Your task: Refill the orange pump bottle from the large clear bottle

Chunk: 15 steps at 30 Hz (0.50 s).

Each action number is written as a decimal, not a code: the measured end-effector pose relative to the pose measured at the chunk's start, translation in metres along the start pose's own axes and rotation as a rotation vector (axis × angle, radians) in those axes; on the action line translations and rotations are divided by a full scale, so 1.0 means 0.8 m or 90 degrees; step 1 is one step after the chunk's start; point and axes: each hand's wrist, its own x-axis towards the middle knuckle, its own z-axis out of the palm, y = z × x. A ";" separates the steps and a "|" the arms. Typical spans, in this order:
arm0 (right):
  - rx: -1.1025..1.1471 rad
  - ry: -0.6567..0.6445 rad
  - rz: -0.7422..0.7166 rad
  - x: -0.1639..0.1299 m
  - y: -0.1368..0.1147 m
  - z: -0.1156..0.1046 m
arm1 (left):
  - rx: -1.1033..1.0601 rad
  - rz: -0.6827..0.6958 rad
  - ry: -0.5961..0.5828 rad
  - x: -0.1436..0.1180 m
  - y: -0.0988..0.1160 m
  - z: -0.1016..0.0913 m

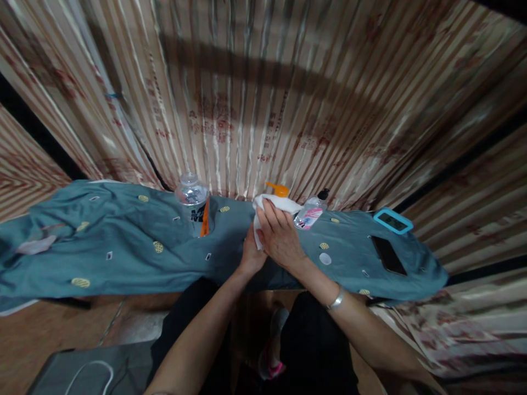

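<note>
1. Cloth, white (284,203), is held above the middle of the surface (132,247), toward its back edge.
2. Right hand (282,236): fingers together, bent over the cloth and gripping it. Left hand (252,255): set against it lower down; fingers largely hidden, so I cannot tell its grip.
3. Orange pump head (280,191) shows just behind; whatever bears it is hidden.
4. Progress: work with the cloth appears under way, as it is not laid down. Amounts done and left cannot be determined.
5. Clear jug (195,211) stands near the back edge, left of centre, clear of both hands.
</note>
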 end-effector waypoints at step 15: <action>0.264 0.106 0.176 -0.029 -0.005 0.014 | -0.099 -0.002 0.013 -0.005 0.007 -0.005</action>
